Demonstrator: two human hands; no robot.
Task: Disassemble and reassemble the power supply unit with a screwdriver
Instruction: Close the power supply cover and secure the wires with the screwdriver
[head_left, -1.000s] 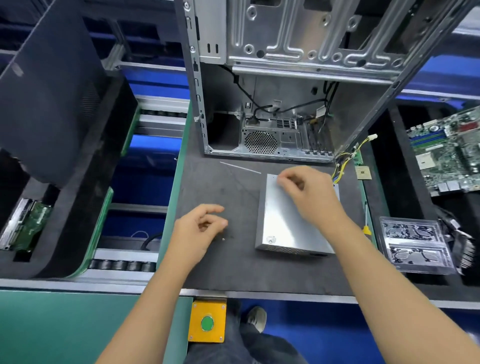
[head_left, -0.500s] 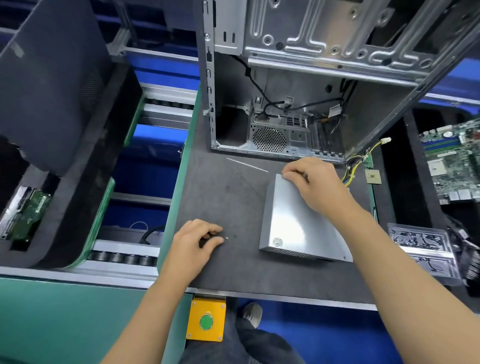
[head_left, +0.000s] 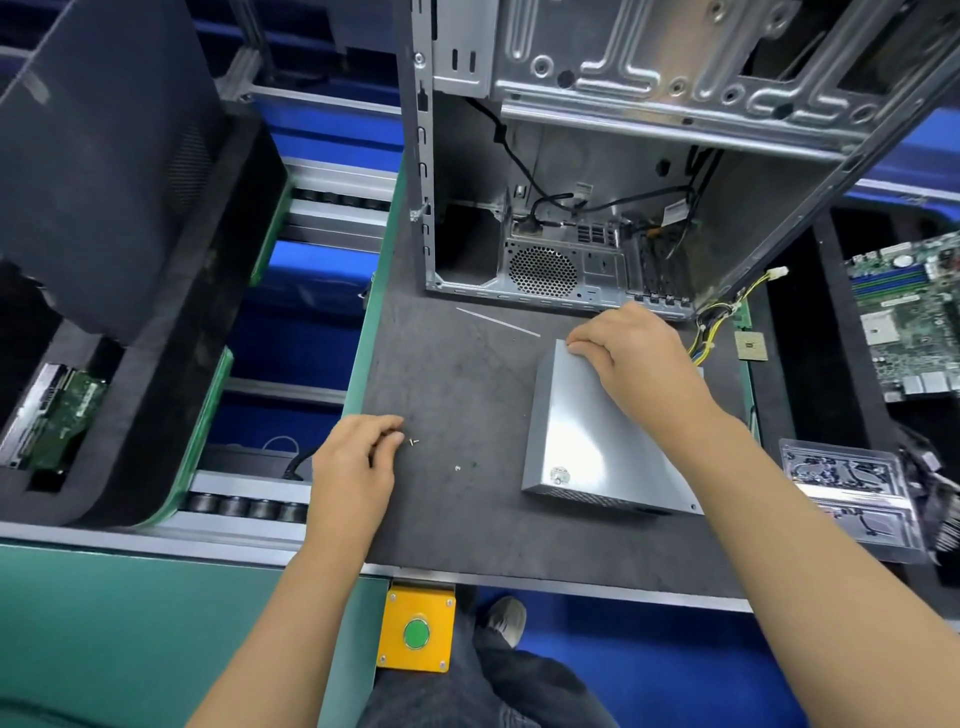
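Observation:
The grey metal power supply unit (head_left: 592, 441) lies flat on the dark mat (head_left: 467, 374), with yellow and black wires (head_left: 711, 332) trailing from its far right side. My right hand (head_left: 628, 353) grips its far left corner with curled fingers. My left hand (head_left: 358, 457) rests on the mat's left part, fingers curled, fingertips beside a small screw (head_left: 413, 442). A second screw (head_left: 457, 468) lies a little to the right. The open computer case (head_left: 597, 156) stands behind the unit. No screwdriver shows.
A thin white stick (head_left: 496, 321) lies before the case. A CPU chip (head_left: 750, 345) and a motherboard (head_left: 909, 322) sit at right, with a clear plastic tray (head_left: 852, 493) below. Black foam bins (head_left: 104, 208) stand left. A yellow box with green button (head_left: 415, 631) hangs at the front edge.
My right hand slid to the unit's far left corner and closed on it. My left hand came down onto the mat beside the screws.

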